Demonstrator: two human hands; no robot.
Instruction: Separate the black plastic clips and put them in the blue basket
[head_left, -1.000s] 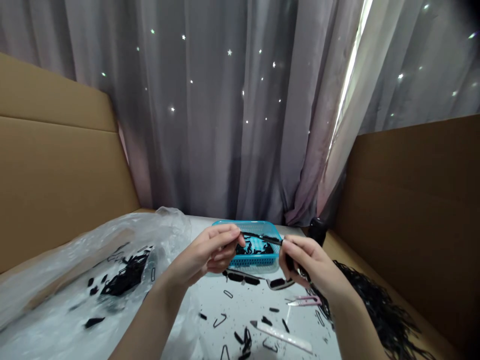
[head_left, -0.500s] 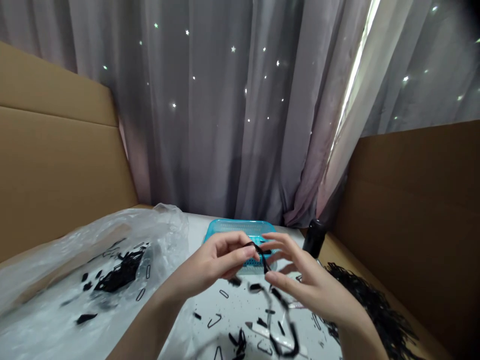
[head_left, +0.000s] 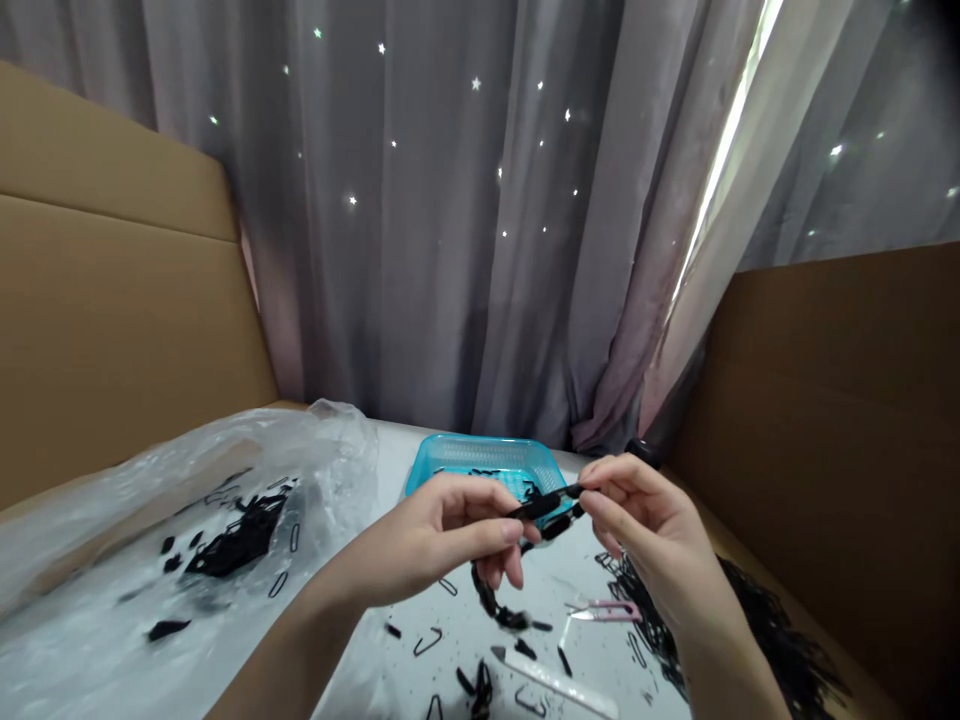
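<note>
Between my hands stretches a black cord with thick dark segments [head_left: 556, 524], and a loop of it hangs down below my left fingers. My left hand [head_left: 457, 530] pinches the near end between thumb and fingers. The far end is pinched by the fingertips of my right hand [head_left: 645, 520]. Just behind them stands a blue plastic basket [head_left: 450, 449] with small black pieces inside. Below on the white table [head_left: 420, 690] lie pink-handled thread snips [head_left: 611, 611], a white pen-like tool [head_left: 555, 683], and scattered black scraps and loops.
A clear plastic bag [head_left: 330, 450] with black pieces [head_left: 244, 535] on it covers the left side. At right lies a heap of black strands [head_left: 772, 630], with a dark cylinder [head_left: 643, 452] behind. Cardboard walls [head_left: 112, 280] flank both sides; a grey curtain [head_left: 420, 280] hangs behind.
My right hand has moved right and closed from loosely spread fingers to a pinch on the cord. The cord is now drawn out between both hands, and its hanging loop has shifted left.
</note>
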